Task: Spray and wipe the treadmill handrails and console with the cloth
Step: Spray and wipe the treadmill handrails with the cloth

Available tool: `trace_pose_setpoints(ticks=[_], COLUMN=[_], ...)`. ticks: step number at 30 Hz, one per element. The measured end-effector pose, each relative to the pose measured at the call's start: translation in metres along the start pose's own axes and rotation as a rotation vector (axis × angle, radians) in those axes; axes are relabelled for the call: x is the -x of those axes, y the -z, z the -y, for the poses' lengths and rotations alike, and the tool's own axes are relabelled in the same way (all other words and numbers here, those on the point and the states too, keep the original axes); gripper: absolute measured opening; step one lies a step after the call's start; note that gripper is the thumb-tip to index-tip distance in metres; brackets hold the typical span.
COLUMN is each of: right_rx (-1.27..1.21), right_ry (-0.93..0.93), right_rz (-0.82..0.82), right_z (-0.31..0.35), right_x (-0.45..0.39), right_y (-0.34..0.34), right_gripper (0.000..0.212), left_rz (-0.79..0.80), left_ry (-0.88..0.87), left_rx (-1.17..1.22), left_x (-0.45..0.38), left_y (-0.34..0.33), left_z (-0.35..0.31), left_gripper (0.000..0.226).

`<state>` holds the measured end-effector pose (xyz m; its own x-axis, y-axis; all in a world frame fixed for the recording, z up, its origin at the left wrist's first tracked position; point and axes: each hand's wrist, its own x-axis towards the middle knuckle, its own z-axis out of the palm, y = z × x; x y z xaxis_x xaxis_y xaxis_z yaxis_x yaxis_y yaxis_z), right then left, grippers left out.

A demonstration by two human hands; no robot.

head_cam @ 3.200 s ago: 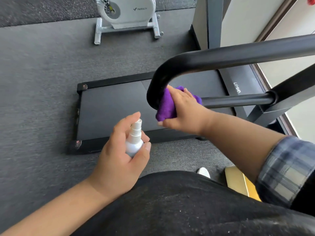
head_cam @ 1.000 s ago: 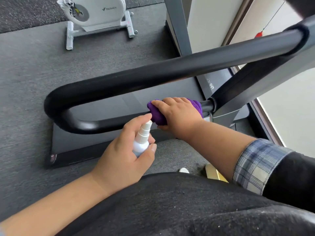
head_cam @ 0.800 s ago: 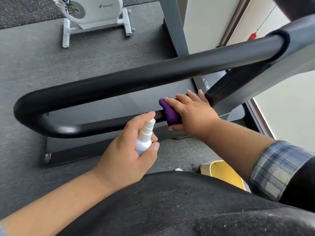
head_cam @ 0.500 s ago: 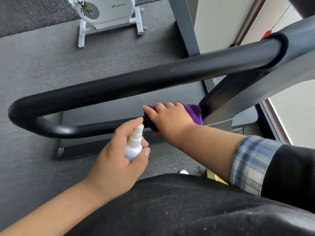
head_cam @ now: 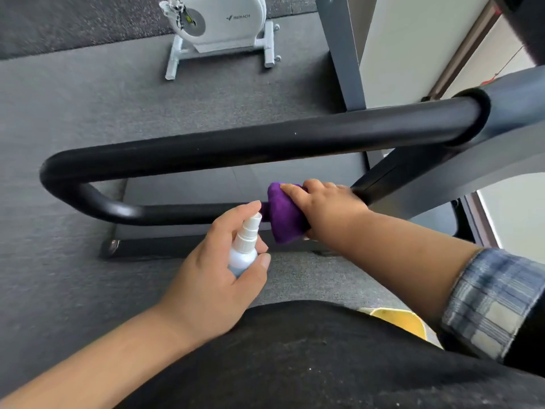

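Mid-wipe on the lower bar of the treadmill handrail (head_cam: 182,213). Right hand (head_cam: 330,211) wrapped over the purple cloth (head_cam: 284,219), grip closed around cloth and bar together, near the point where the bar meets the grey upright (head_cam: 460,175). Left hand (head_cam: 218,278) just beside it, grip curled around the small white spray bottle (head_cam: 244,249), index finger resting on the pump top, nozzle aimed toward the bar and cloth. No visible mist, so cannot tell if spraying. Progress, as a judgement: partway at best. Cloth working only the lower bar's inner end; upper bar (head_cam: 265,143) and the curved end untouched by either hand right now, wiped or not cannot tell. Console out of view, so likely left to do, along with the opposite handrail. Treadmill deck (head_cam: 182,190) below, white exercise machine (head_cam: 221,22) on the floor beyond.
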<state>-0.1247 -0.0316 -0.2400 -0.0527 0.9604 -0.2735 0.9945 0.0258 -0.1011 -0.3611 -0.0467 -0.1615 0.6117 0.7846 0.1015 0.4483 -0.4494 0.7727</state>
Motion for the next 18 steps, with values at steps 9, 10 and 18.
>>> trace_pose_setpoints(ticks=[9,10,18], right_rx=[-0.013,-0.020,0.007], right_ry=[0.093,0.094,0.160], right_rz=[-0.069,-0.075,-0.151], right_z=[0.029,0.037,0.081], right_x=[-0.015,-0.020,-0.048], right_y=[0.002,0.004,0.001], right_gripper=[0.100,0.097,0.083], left_rz=[-0.071,-0.075,-0.092], left_ry=[0.065,0.075,0.121], left_rx=[-0.013,-0.016,-0.013], left_x=[0.018,0.021,0.034], left_y=[0.013,0.016,0.013], left_z=[0.003,0.004,0.012], left_gripper=[0.062,0.062,0.060])
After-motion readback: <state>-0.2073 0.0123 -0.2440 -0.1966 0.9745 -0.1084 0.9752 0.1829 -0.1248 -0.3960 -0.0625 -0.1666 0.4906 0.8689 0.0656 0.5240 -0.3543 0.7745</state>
